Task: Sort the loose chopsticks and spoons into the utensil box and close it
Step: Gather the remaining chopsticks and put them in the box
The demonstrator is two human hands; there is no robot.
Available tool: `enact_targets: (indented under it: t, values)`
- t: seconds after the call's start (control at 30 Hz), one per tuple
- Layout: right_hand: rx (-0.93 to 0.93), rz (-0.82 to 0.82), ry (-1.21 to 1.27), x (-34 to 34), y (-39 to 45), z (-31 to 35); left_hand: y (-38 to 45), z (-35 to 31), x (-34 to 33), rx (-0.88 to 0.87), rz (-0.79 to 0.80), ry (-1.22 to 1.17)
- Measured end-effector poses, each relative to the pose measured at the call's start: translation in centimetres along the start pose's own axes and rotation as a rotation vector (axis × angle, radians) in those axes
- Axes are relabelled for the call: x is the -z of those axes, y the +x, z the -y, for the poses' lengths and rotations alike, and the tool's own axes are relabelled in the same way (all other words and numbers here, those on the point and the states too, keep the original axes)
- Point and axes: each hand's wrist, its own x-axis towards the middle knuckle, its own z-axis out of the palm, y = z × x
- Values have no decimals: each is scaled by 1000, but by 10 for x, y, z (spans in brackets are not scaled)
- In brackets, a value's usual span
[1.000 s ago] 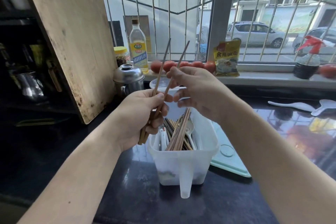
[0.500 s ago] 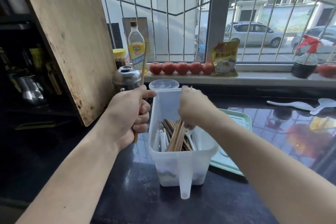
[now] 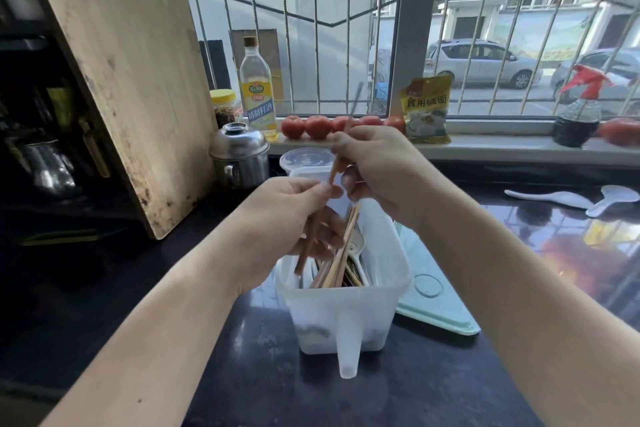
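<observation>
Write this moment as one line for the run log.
left hand: grips chopstick | right hand: pinches it | utensil box: open

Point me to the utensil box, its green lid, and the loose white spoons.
utensil box (image 3: 349, 315), head view, front wall.
green lid (image 3: 436, 308), head view, top face.
white spoons (image 3: 550, 199), head view, left spoon's handle.
</observation>
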Motion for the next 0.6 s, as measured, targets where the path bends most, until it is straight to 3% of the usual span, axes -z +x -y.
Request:
enact_targets:
  t: [0.07, 0.13, 0.27, 0.43, 0.5, 0.6]
  values:
    - [-31, -235, -51, 16, 10, -8, 5, 8, 3, -25, -103, 112]
    - [-3, -370, -274, 30, 17, -17, 9, 17, 10, -69, -225, 198]
    - [-77, -149, -652, 7, 9, -34, 12, 19, 16, -140, -386, 278]
    - [-108, 89, -993, -18, 4, -37, 8, 10, 6, -148, -319, 312]
    - [-51, 50, -1001, -1, 0, -29, 5, 6, 4, -152, -307, 354]
    - [146, -179, -795, 40, -8, -17, 3, -6, -7, -149, -315, 382]
